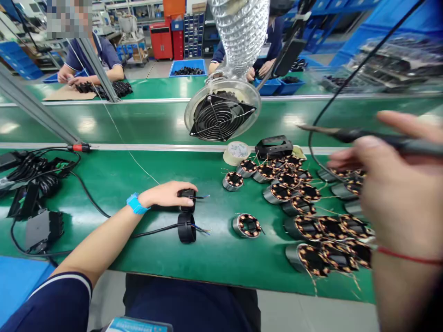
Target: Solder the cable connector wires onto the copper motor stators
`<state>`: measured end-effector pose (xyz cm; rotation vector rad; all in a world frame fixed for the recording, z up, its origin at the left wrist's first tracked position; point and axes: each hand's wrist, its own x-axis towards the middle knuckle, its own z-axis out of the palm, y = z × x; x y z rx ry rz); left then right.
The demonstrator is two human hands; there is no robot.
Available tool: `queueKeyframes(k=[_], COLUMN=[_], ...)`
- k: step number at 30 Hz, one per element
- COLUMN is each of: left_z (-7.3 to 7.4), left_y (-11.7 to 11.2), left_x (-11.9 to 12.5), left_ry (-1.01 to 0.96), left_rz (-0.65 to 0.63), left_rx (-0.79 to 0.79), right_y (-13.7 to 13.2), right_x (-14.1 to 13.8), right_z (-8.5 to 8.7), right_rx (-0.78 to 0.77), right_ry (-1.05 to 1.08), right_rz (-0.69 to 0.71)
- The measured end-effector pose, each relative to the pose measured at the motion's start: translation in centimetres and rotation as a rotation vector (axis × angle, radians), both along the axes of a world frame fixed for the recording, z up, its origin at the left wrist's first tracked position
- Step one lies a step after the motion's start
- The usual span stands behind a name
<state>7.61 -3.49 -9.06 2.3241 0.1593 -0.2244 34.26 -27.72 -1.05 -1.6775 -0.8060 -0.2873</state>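
Observation:
My left hand [169, 193] is closed round a black ring-shaped housing [188, 204] lying on the green bench, with short thin wires sticking out to its right. Just below it sits a second black ring housing [186, 233], a cable entering from the left and stripped wire ends leaving on the right. Raised at the right, my right hand [398, 184] grips a soldering iron [363, 138], its tip pointing left; motion blurs this hand. A single copper-wound stator [238, 226] lies between the housings and several grouped stators [294, 258]. A thin silvery wire [138, 163] hangs down near my left wrist.
A fume-extractor hood with a fan grille [221, 122] hangs over the bench. A tape roll [236, 153] and black bracket [273, 147] stand behind the stators. Cables and black boxes [43, 228] crowd the left. Two people work across the bench, beyond a partition [145, 122].

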Motion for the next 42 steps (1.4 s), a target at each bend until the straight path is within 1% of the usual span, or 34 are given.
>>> queueKeyframes(k=[2,3,4,5,7,9,10,12,15,19,21,25,27,30,33,35,36,38,40,42], left_z=[-0.2,-0.2,-0.3,-0.4,-0.7,-1.1,-1.3,-1.5,-1.6,-1.3,-1.1,-0.9,-1.0,-1.1,-1.1,-1.1,-1.0,-0.8,-0.4,0.2], left_y=[-0.3,-0.5,-0.8,-1.0,-1.5,-1.8,-2.0,-2.4,-3.1,-3.8,-3.9,-3.9,-3.8,-3.8,-3.8,-3.7,-3.6,-3.4,-3.2,-3.0], left_x=[-0.4,-0.6,-0.7,-0.8,-1.1,-1.7,-2.0,-2.8,-3.9,-4.6,-4.7,-4.7,-4.7,-4.7,-4.9,-4.9,-4.8,-4.4,-3.7,-2.8], left_ry=[0.013,0.018,0.018,0.01,-0.026,-0.062,-0.075,-0.103,-0.193,-0.346,-0.407,-0.485,-0.491,-0.475,-0.457,-0.454,-0.454,-0.451,-0.416,-0.356], left_rz=[-0.012,-0.007,0.003,0.019,0.065,0.103,0.122,0.165,0.255,0.307,0.309,0.3,0.291,0.283,0.266,0.262,0.283,0.371,0.435,0.413], left_rx=[0.008,0.017,0.02,0.018,0.024,0.052,0.068,0.085,0.063,0.004,-0.029,-0.068,-0.064,-0.061,-0.066,-0.103,-0.137,-0.19,-0.195,-0.167], right_y=[0.8,1.5,2.2,3.0,4.4,5.4,5.8,6.3,6.2,5.5,5.3,5.5,5.9,6.7,7.2,7.3,7.4,7.6,7.7,7.7], right_x=[-5.1,-6.9,-8.1,-8.8,-8.8,-8.1,-7.8,-7.5,-8.4,-11.3,-13.2,-16.5,-17.5,-18.2,-18.3,-18.2,-18.1,-18.0,-17.9,-17.9], right_z=[-1.4,-2.4,-3.7,-5.0,-7.6,-9.5,-10.0,-10.4,-9.8,-8.6,-8.3,-8.3,-8.5,-8.8,-9.1,-9.3,-9.5,-9.9,-10.3,-10.6], right_rx=[-0.086,-0.169,-0.269,-0.388,-0.556,-0.663,-0.693,-0.717,-0.69,-0.644,-0.536,-0.224,-0.135,-0.072,-0.043,-0.015,0.004,0.034,0.056,0.078], right_ry=[0.007,0.028,0.001,-0.053,-0.165,-0.212,-0.198,-0.126,-0.027,0.041,0.097,0.25,0.289,0.323,0.346,0.397,0.432,0.505,0.564,0.597], right_rz=[0.097,0.157,0.219,0.249,0.24,0.222,0.227,0.238,0.251,0.381,0.4,0.475,0.484,0.485,0.488,0.485,0.486,0.503,0.536,0.562])
